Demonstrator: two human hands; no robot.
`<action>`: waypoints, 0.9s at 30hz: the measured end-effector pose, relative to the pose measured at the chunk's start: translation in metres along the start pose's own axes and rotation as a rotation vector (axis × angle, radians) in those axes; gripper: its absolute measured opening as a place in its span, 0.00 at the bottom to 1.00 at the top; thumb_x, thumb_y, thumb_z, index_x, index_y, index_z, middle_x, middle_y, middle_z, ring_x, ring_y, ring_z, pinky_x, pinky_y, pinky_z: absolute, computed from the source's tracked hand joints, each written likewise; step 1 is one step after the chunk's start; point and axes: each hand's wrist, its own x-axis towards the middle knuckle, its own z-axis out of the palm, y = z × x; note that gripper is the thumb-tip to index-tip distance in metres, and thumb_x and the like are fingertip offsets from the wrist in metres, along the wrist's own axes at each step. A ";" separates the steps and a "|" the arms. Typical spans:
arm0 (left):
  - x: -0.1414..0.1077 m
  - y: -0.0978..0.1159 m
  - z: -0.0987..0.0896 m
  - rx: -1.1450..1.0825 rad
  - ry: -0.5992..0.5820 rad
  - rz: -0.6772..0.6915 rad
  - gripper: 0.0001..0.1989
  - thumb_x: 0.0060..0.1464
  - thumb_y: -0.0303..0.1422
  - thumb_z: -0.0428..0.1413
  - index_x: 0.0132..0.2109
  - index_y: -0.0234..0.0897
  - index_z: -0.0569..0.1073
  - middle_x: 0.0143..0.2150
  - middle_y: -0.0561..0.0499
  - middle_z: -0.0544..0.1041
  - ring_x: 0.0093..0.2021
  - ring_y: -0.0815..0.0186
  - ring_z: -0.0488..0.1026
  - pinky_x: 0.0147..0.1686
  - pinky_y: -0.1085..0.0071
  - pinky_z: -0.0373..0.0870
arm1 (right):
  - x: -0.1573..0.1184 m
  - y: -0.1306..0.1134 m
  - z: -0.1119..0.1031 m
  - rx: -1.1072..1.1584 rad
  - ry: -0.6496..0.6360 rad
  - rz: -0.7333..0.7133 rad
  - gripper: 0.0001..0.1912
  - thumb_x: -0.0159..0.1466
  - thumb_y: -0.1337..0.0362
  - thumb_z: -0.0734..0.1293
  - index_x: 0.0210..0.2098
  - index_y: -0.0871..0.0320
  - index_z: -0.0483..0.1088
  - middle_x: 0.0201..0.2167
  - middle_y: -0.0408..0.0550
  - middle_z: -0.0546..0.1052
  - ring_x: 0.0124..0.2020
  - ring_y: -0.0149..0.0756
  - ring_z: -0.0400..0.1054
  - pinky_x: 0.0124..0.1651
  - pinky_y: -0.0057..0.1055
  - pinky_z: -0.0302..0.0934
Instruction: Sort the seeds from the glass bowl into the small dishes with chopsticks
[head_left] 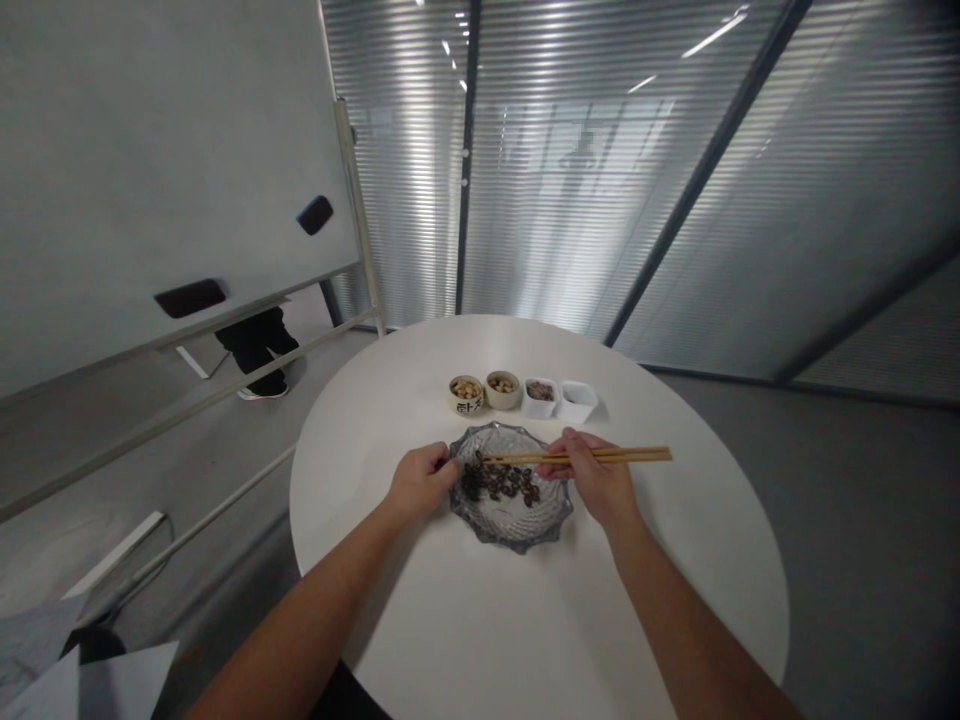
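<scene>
A clear glass bowl (517, 530) with a scalloped rim stands on the white round table (480, 630). Dark brown beans or seeds (510, 484) lie inside it, mostly toward its left and middle. My left hand (424, 482) grips the bowl's left rim, thumb over the edge. In my right hand (592, 470), at the bowl's right side, is a pair of wooden chopsticks (634, 454). Their tips reach leftward across the bowl to the dark pieces near its left side; whether they pinch one I cannot tell.
Behind the bowl stand two round cups (466, 396) (502, 389) of light nuts or beans, a white square dish (539, 398) of small brownish bits and another white dish (577, 401). A whiteboard (180, 150) on a frame stands left; a person's legs (262, 345) show beneath it.
</scene>
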 end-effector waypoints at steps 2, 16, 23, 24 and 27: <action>0.000 0.000 0.000 0.002 -0.003 -0.003 0.14 0.57 0.40 0.51 0.26 0.38 0.64 0.22 0.57 0.62 0.27 0.70 0.60 0.28 0.72 0.51 | 0.000 0.000 0.000 0.006 0.008 -0.004 0.28 0.56 0.37 0.72 0.26 0.58 0.75 0.18 0.50 0.79 0.18 0.41 0.76 0.23 0.34 0.75; 0.000 0.001 -0.001 -0.002 -0.002 -0.002 0.14 0.56 0.40 0.50 0.26 0.37 0.64 0.23 0.57 0.62 0.27 0.70 0.60 0.28 0.72 0.51 | 0.020 -0.014 -0.046 0.296 0.360 -0.274 0.21 0.59 0.49 0.75 0.24 0.62 0.74 0.18 0.47 0.77 0.16 0.39 0.74 0.23 0.36 0.76; 0.000 0.000 0.000 -0.002 -0.006 0.002 0.15 0.57 0.40 0.50 0.26 0.38 0.62 0.23 0.57 0.60 0.27 0.70 0.59 0.28 0.72 0.50 | 0.051 0.001 -0.087 0.261 0.632 -0.345 0.20 0.64 0.51 0.70 0.25 0.60 0.70 0.16 0.43 0.75 0.16 0.39 0.74 0.24 0.37 0.77; 0.000 0.000 0.000 -0.004 -0.007 0.001 0.15 0.57 0.40 0.50 0.26 0.38 0.62 0.23 0.57 0.60 0.27 0.70 0.59 0.28 0.72 0.50 | 0.055 0.006 -0.089 0.249 0.640 -0.339 0.20 0.64 0.50 0.69 0.26 0.60 0.70 0.16 0.43 0.75 0.16 0.38 0.74 0.24 0.36 0.77; 0.000 0.000 0.000 -0.006 -0.007 -0.005 0.14 0.57 0.40 0.50 0.26 0.38 0.63 0.23 0.57 0.61 0.27 0.69 0.60 0.28 0.72 0.51 | 0.063 0.015 -0.092 0.248 0.607 -0.305 0.20 0.64 0.49 0.69 0.27 0.60 0.71 0.17 0.43 0.76 0.18 0.37 0.75 0.26 0.37 0.77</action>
